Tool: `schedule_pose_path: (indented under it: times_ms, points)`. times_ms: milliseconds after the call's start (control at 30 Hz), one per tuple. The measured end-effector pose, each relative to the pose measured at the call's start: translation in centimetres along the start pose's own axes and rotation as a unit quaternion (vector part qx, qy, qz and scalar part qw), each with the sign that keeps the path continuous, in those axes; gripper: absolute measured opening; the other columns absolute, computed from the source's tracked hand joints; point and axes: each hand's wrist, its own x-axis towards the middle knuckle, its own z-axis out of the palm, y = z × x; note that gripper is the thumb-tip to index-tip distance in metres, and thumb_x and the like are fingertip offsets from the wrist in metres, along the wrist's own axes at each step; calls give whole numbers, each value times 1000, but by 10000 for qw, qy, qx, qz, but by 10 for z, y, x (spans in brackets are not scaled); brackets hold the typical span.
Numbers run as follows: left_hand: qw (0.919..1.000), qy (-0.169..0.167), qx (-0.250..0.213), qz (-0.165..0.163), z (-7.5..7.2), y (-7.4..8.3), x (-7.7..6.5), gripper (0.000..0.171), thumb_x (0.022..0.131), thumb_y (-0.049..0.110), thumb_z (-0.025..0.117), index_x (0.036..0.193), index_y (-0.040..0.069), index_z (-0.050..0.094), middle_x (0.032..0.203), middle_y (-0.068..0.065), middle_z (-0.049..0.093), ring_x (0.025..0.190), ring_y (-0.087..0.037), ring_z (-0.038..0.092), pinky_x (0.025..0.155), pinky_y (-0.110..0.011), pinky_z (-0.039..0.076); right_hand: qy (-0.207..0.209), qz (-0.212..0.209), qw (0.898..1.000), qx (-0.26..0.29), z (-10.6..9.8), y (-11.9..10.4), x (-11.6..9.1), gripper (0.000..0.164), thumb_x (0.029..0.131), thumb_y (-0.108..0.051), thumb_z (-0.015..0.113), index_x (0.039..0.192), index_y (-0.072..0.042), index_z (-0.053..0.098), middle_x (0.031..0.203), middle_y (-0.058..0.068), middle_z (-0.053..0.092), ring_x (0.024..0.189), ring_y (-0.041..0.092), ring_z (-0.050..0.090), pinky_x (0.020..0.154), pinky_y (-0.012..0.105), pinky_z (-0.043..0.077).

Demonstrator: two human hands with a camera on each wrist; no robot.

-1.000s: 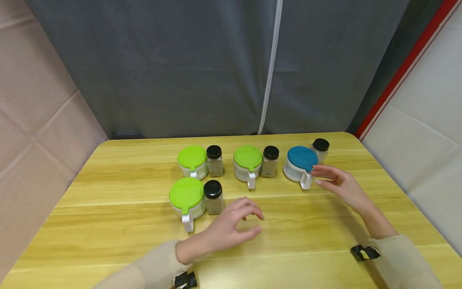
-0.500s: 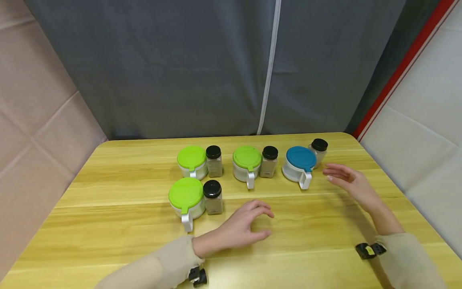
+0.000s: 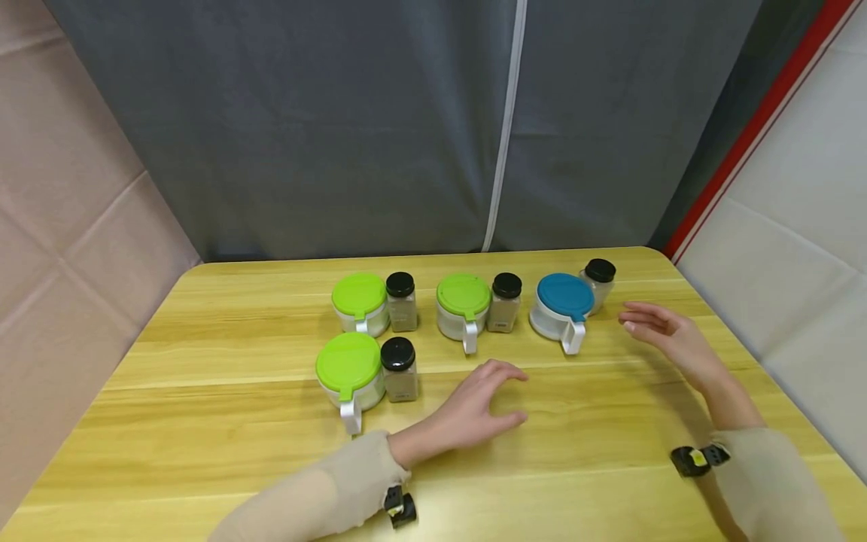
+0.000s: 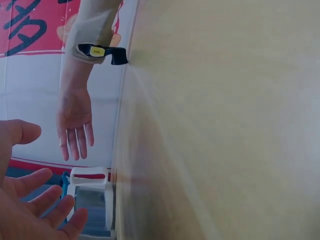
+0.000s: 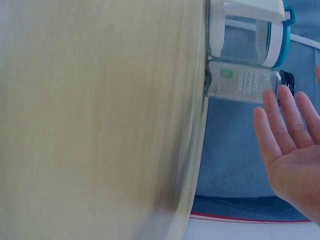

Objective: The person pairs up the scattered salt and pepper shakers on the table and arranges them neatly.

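My left hand [image 3: 470, 410] hovers over the table's middle with fingers and thumb spread, holding nothing. My right hand [image 3: 673, 342] is also empty, fingers loosely extended, apart from and to the right of a seasoning pot with a blue lid [image 3: 566, 296] and white handle. Behind that pot stands a clear jar with a black lid [image 3: 600, 271]; in the right wrist view the jar [image 5: 239, 82] shows a printed label beside the pot. Another pot, with a green lid [image 3: 463, 295], stands beside a black-capped jar [image 3: 504, 307] in the back row's middle.
At the left, a back pot with a green lid [image 3: 360, 294] adjoins a jar [image 3: 403, 309]. In front of them stand another green-lidded pot [image 3: 349, 365] and jar [image 3: 401, 376]. A grey curtain [image 3: 325, 135] hangs behind the wooden table [image 3: 203, 421].
My right hand has drawn away to the right from the blue-lidded pot's handle. My left hand has moved rightward and slightly up. The pots and jars stay put.
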Motion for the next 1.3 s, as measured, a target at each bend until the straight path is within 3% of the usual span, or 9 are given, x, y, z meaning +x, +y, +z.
schedule_pose_path:
  times_ms: [200, 433, 633, 900, 1167, 1300]
  points:
    - [9992, 208, -260, -215, 4, -4, 11, 48, 82, 29, 62, 123, 12, 47, 118, -1, 46, 105, -14, 45, 88, -25, 36, -21, 62, 10000, 16, -7, 5, 6, 60, 83, -43, 57, 132, -14, 40, 120, 6, 51, 103, 9, 51, 76, 14, 43]
    - [9958, 224, -640, -616, 11, -9, 24, 51, 82, 27, 63, 126, 11, 43, 120, -3, 45, 105, -14, 45, 86, -24, 37, 47, 193, 9998, 21, -9, 9, 14, 52, 86, -33, 56, 131, -13, 41, 118, 4, 52, 99, 6, 52, 74, 14, 43]
    - [9908, 355, -1019, -814, 16, -11, 36, 54, 82, 26, 63, 128, 9, 41, 121, -1, 43, 106, -13, 45, 86, -22, 37, -150, 276, 9993, 221, -11, 2, 21, 60, 83, -39, 58, 132, -9, 40, 115, -1, 53, 97, 3, 53, 73, 15, 44]
    - [9840, 530, -1243, -1161, 26, -17, 54, 60, 81, 24, 65, 131, 8, 37, 123, -5, 43, 107, -19, 46, 86, -23, 37, 15, 485, 9987, 135, -6, 5, 32, 67, 77, -48, 61, 131, -14, 41, 114, 0, 52, 95, 2, 52, 72, 13, 44]
    - [9773, 483, -982, -1816, 32, -19, 73, 70, 82, 32, 61, 138, 9, 26, 137, -8, 31, 124, -20, 28, 98, -33, 26, 70, 453, 9989, 13, -4, 6, 41, 57, 82, -40, 59, 130, -14, 42, 117, 3, 50, 95, 4, 52, 71, 11, 43]
    - [9748, 555, -992, -1919, 34, -16, 83, 72, 84, 33, 59, 139, 8, 21, 141, -9, 24, 126, -20, 23, 100, -32, 22, -25, 536, 9985, -144, 0, -19, 36, 56, 84, -38, 58, 132, -14, 40, 121, 3, 48, 96, 1, 50, 73, 12, 43]
